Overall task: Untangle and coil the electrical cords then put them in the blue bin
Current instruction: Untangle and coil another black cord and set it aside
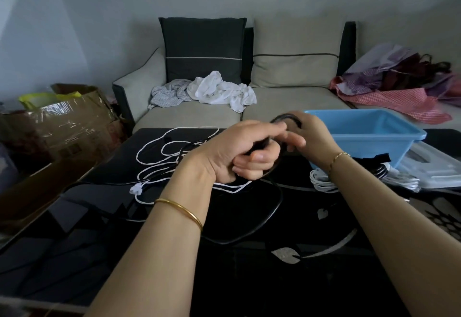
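Note:
A black cord (275,204) loops across the dark glass table and rises into both hands. My left hand (239,153) is closed around a small coil of it, above the table's middle. My right hand (308,137) pinches the top of the same black loop just beside the left. A loose white cord (159,153) lies tangled on the table to the left, its plug near the left forearm. The blue bin (374,139) stands at the right, behind my right wrist. A coiled white cord (321,179) lies in front of the bin.
A clear plastic lid (434,167) lies under and right of the bin. A grey sofa (189,114) with crumpled clothes stands behind the table. A cardboard box (72,122) sits at the left. Red and purple bags (399,87) pile up at the right.

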